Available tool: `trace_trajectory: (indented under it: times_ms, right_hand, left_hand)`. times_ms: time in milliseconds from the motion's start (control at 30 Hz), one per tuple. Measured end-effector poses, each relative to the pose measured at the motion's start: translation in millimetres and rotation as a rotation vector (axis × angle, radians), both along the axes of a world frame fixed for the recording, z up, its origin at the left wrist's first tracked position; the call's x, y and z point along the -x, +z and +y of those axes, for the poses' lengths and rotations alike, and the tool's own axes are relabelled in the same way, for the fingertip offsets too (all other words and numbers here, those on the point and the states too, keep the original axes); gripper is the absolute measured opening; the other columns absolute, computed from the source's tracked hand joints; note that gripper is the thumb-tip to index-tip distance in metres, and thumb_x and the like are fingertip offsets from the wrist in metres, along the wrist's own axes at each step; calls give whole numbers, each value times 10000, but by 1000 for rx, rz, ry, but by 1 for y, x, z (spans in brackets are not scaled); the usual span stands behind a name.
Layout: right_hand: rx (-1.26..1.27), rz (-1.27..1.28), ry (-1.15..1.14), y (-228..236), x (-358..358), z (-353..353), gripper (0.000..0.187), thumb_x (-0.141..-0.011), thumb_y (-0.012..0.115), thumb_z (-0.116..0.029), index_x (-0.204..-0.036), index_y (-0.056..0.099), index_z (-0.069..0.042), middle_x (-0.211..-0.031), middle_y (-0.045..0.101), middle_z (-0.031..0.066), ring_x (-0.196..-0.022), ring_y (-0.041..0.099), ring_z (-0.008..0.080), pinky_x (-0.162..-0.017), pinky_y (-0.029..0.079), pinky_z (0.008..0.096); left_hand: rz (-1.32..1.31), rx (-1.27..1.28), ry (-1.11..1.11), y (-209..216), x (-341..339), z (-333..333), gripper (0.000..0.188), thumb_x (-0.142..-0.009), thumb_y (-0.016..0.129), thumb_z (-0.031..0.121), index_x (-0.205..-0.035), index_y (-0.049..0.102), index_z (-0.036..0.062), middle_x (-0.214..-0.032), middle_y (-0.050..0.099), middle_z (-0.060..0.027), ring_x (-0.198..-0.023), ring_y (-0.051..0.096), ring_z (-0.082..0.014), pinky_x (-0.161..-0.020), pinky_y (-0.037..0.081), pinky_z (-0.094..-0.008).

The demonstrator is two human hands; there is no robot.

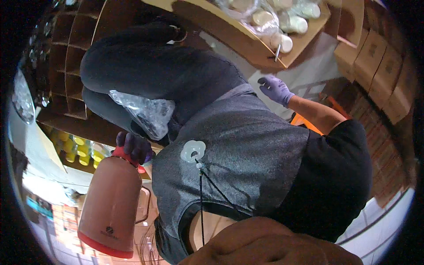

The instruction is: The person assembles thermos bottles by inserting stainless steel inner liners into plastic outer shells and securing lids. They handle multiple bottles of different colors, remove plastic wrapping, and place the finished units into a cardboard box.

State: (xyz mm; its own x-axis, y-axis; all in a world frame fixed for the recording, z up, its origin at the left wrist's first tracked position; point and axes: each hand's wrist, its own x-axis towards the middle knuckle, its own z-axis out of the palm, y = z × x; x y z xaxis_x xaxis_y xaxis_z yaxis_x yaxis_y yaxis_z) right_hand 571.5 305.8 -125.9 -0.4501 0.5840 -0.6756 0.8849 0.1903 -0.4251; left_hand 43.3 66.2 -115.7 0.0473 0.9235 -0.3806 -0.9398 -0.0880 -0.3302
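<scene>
My left hand, in a dark purple glove, is closed around the red top of a large insulated jug. The jug is dull pink with a red base rim, and its dark handle points to the right. My right hand, in a light purple glove with dark fingertips, is held out to the right of my lap. Its fingers are loosely bent and apart, with nothing seen in them. Nearest to it is an open cardboard box holding pale rounded items and clear plastic. A crumpled clear plastic bag lies on my legs.
At left stands a divided cardboard box. Below it are several yellow-capped containers. Stacked cartons line the right side, with something orange behind my right forearm. A white pendant hangs on a black cord.
</scene>
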Motion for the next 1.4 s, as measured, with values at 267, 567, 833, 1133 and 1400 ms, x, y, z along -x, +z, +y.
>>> trace_trajectory:
  times_ms: [267, 567, 833, 1133, 1400]
  right_hand:
    - [-362, -115, 108, -31, -34, 97, 675, -756, 662, -123, -1382, 412, -157, -1349, 450, 202, -1141, 515, 417, -980, 451, 461]
    - [-52, -71, 676, -20, 40, 187, 280, -831, 656, -324, -880, 671, -48, -808, 661, 168, -791, 652, 347, -738, 515, 446]
    - [-394, 1251, 1199, 128, 355, 182, 239, -902, 653, -285, -898, 641, -46, -774, 562, 94, -705, 592, 245, -647, 472, 357]
    - [-768, 1607, 1782, 151, 449, 117, 116, -745, 642, -220, -796, 572, -143, -822, 542, 36, -694, 600, 177, -538, 514, 286]
    - [-768, 1647, 1766, 159, 442, 120, 126, -721, 631, -209, -734, 531, -133, -782, 507, 31, -623, 547, 153, -480, 457, 269]
  left_hand:
    - [209, 3, -53, 6, -15, 10, 438, -958, 460, 382, -1304, 414, 118, -1198, 463, -109, -1074, 476, -291, -882, 414, -437]
    - [653, 158, 219, 27, -34, -31, 499, -955, 474, 392, -1360, 388, 112, -1293, 452, -107, -1168, 453, -290, -970, 382, -429]
    - [1468, 541, 239, 16, -56, -46, 557, -951, 486, 401, -1409, 365, 107, -1377, 442, -106, -1252, 432, -289, -1048, 353, -423]
    - [2334, 676, -111, 23, -51, -11, 640, -929, 539, 396, -1460, 338, 99, -1463, 428, -105, -1334, 412, -288, -1129, 318, -413]
    - [1106, 414, 271, -32, -48, -79, 519, -999, 375, 388, -1415, 409, 80, -1411, 495, -119, -1309, 459, -303, -1081, 384, -470]
